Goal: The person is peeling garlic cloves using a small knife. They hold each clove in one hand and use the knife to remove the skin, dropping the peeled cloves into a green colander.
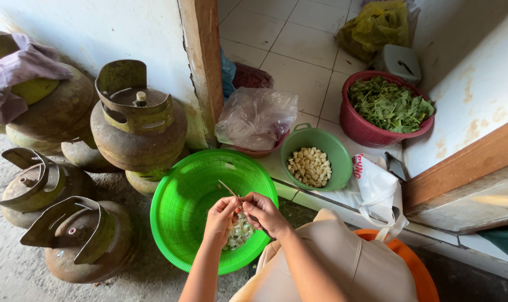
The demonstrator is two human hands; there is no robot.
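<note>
A bright green basket (209,207) is set on the ground; rusty gas cylinders (136,126) are stood to its left, and a smaller green bowl of peeled cloves (315,156) to its right. Over the basket, a small pale clove (238,200) is pinched between left hand (221,218) and right hand (263,212).

Single head-worn view, looking steeply down from close above onto the bright green basket (209,207), floor (7,268) and doorway threshold beyond.
</note>
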